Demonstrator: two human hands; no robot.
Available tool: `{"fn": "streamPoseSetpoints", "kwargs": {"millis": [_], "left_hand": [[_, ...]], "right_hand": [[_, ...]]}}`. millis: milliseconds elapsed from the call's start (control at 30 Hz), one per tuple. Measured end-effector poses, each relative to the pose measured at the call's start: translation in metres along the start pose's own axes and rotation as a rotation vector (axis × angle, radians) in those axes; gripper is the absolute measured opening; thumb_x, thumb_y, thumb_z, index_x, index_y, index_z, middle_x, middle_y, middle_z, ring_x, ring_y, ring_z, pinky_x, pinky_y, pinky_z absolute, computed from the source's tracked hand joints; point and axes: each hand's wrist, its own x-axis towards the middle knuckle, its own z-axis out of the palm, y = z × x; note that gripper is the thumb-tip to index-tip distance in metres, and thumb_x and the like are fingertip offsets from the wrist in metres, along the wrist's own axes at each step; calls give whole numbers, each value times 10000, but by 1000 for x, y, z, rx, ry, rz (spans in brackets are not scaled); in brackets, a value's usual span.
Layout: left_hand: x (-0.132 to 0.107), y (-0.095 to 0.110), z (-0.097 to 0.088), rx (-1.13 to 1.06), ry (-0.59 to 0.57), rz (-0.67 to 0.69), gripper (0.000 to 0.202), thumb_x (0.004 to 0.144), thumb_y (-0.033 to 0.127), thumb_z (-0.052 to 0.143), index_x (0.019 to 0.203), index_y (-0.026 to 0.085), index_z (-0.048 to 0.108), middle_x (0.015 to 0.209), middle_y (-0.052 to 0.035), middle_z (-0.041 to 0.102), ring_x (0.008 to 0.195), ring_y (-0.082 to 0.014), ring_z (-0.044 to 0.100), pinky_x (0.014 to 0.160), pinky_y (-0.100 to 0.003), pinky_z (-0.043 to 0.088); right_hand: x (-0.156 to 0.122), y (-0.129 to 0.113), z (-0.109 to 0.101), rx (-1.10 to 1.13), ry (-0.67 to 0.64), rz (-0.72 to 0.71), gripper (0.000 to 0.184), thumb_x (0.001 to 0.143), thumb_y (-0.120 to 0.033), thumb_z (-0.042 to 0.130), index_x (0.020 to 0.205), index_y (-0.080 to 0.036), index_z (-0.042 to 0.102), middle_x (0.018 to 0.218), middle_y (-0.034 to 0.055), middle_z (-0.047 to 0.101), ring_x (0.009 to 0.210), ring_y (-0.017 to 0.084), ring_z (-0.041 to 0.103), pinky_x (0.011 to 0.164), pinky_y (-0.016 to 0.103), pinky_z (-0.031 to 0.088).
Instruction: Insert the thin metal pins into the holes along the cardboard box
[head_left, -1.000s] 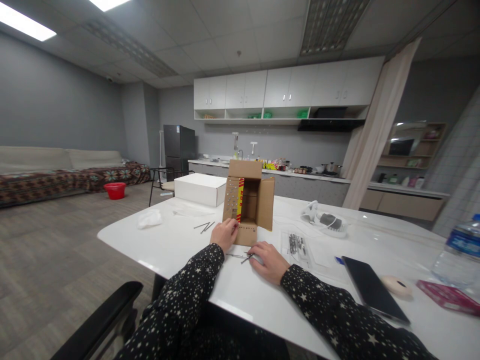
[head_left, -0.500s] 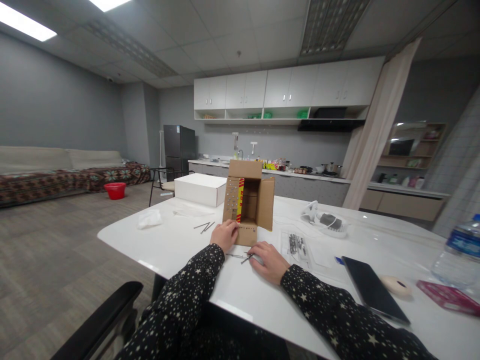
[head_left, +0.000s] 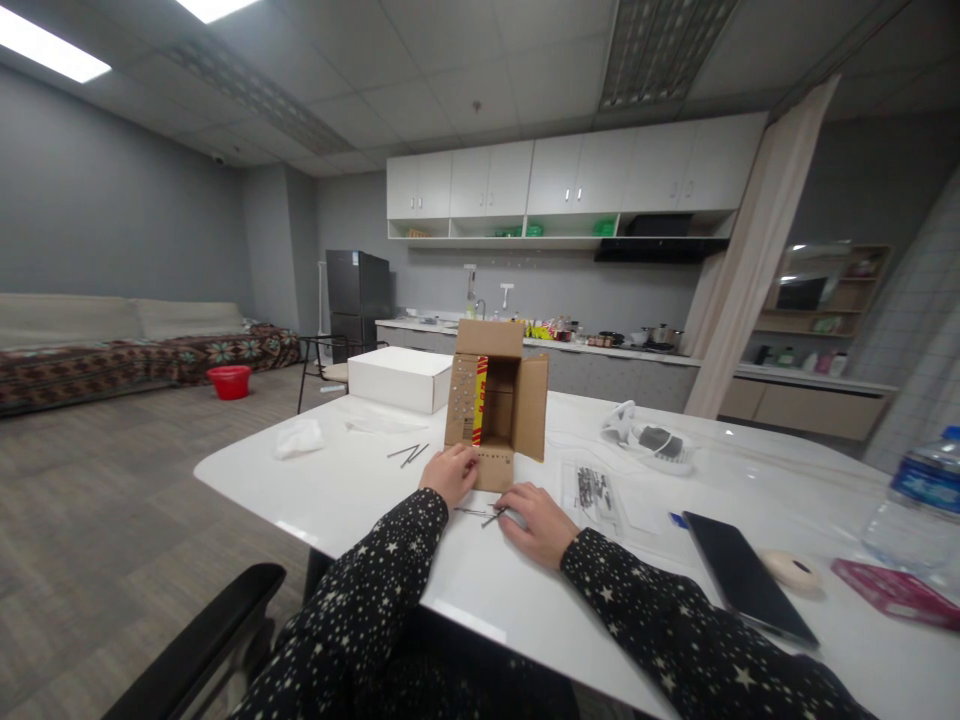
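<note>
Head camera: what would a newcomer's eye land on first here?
The open cardboard box standing mid-table, its opening facing the camera, draws the eye first. The left hand rests against its lower flap, and the right hand lies on the white table by thin metal rods. A dark tablet lies at the right.

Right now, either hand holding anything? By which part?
Left hand rests on the box at its bottom flap; a grip cannot be told. Right hand lies on the table, fingers touching a metal pin.
</note>
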Motion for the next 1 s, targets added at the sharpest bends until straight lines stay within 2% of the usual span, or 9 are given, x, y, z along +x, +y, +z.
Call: {"fn": "streamPoseSetpoints", "kwargs": {"millis": [233, 433, 533, 700, 867, 1000], "left_hand": [[-1, 1, -2, -21, -29, 8, 142, 793, 176, 518, 882, 218, 621, 899, -22, 637, 857, -168, 605, 773, -280, 449], [-1, 2, -1, -35, -22, 8, 132, 791, 173, 517, 857, 220, 622, 886, -23, 642, 839, -163, 603, 765, -276, 449], [-1, 2, -1, -40, -18, 11, 133, 800, 178, 507, 856, 220, 620, 889, -24, 647, 822, -163, 607, 754, -276, 452], [-2, 0, 1, -45, -18, 33, 133, 799, 180, 503, 863, 216, 615, 893, -25, 648, 811, -161, 609, 747, -270, 455], [-1, 0, 2, -39, -23, 40, 136, 793, 177, 497, 853, 208, 615, 895, -30, 645, 814, -164, 605, 746, -274, 454], [-1, 0, 2, -65, -50, 64, 145, 781, 174, 501, 861, 205, 618, 870, -31, 644, 768, -155, 599, 721, -266, 457]], "right_hand": [[-1, 2, 2, 37, 25, -18, 212, 819, -164, 537, 1013, -192, 619, 1019, 61, 607, 979, 195, 537, 880, 347, 403], [1, 0, -1, 59, 31, -96, 220, 811, -147, 548, 1010, -203, 623, 1032, 63, 626, 986, 198, 552, 876, 351, 421], [2, -3, -4, 68, -2, -158, 238, 830, -152, 533, 1036, -220, 629, 1065, 61, 640, 1010, 193, 560, 888, 351, 426], [2, -7, -10, 82, -99, -241, 327, 886, -179, 476, 1185, -247, 588, 1237, 55, 605, 1142, 196, 525, 974, 377, 396], [1, -8, -11, 79, -154, -226, 336, 913, -215, 451, 1220, -249, 583, 1269, 50, 592, 1187, 206, 506, 1009, 397, 379], [0, -6, -7, 61, -121, -191, 325, 900, -232, 474, 1199, -236, 603, 1233, 51, 617, 1172, 212, 518, 1001, 398, 386]]}}
